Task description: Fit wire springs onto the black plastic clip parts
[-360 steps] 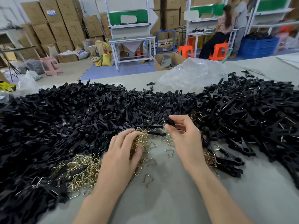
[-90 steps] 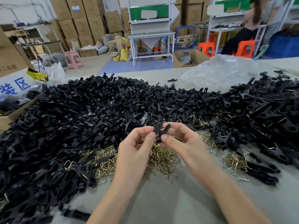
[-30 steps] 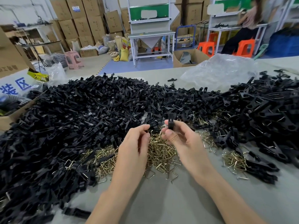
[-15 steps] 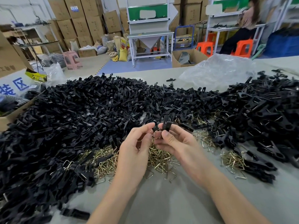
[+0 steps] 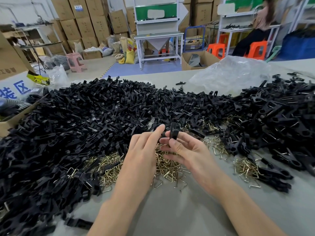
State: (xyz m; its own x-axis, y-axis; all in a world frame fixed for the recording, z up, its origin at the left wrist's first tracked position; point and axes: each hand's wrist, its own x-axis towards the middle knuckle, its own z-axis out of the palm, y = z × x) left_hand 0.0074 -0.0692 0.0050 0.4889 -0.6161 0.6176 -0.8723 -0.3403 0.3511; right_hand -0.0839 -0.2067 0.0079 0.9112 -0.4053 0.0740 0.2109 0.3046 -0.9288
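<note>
Head view, the only one given. Pinched a small black plastic clip part (image 5: 174, 132) upright in right hand (image 5: 185, 149), thumb in front, fingers curled behind. Held it above the grey table (image 5: 170, 213), just over a loose heap of brass-coloured bent wire springs (image 5: 167, 165). Same grip as 1 s & 0.5 s ago, approx. same spot, hardly turned.

Opened left hand (image 5: 142, 155) vs. 0.5 s ago. Back then, pinched w/ fingertips right at the part, against the right hand. Now spread loose, index stretched toward the part's left side, w/ nothing visible in it. Near the part, prob. not touching, but couldn't tell for sure through the blur. Couldn't make out any wire on the held part either: too small, smeared by motion.

Judged from that: a fitting try just ended, w/ the left hand letting go. Either seated the spring, so the part is ready for the done pile, or lost it & needs a fresh one from the heap below. Leaned toward seated, w/o proof.

Noted no shift elsewhere: big heap of bare black plastic clip parts (image 5: 81, 126) across left & middle of table, pile of black clips w/ wire showing (image 5: 281, 120) at right, small second bunch of springs (image 5: 245, 167) beside it, crumpled clear plastic bag (image 5: 230, 74) behind. Most of the job still to do, going by that left heap.
</note>
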